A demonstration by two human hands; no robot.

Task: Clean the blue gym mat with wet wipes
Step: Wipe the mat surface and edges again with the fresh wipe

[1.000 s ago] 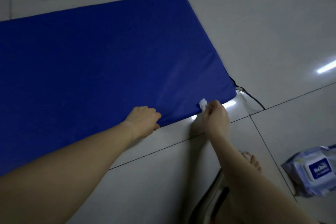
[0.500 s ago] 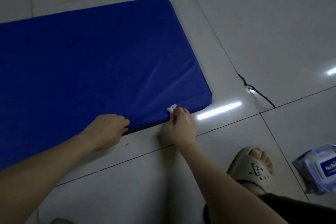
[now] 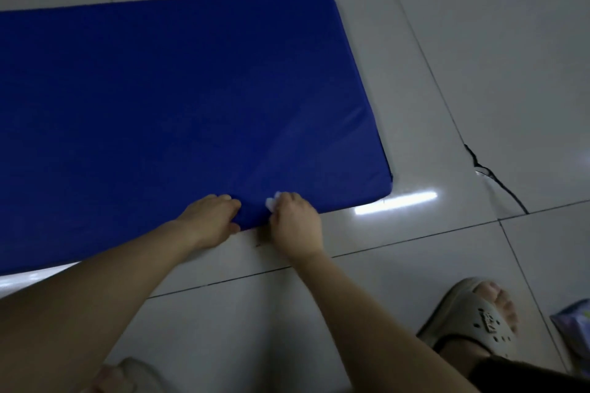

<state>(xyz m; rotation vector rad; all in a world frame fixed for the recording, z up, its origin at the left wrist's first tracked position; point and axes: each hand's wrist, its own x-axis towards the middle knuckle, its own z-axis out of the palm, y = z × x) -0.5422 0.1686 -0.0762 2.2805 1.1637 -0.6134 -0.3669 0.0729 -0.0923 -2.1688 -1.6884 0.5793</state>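
Observation:
A thick blue gym mat [image 3: 166, 99] lies flat on the tiled floor and fills the left and middle of the view. My right hand [image 3: 295, 225] holds a crumpled white wet wipe [image 3: 272, 201] against the mat's near edge, a little left of its near right corner. My left hand [image 3: 210, 222] grips that same near edge right beside it, fingers curled over the top and thumb at the side. Most of the wipe is hidden under my fingers.
The floor is glossy grey tile [image 3: 479, 57] with a bright light reflection [image 3: 396, 201] by the mat's corner and a dark crack [image 3: 498, 175] to its right. My sandalled right foot [image 3: 475, 319] stands at the lower right; the wipes pack [image 3: 574, 329] shows at the right border.
My right hand has slid the wipe leftward along the mat's near edge, away from the corner. It has closed the gap to my left hand.

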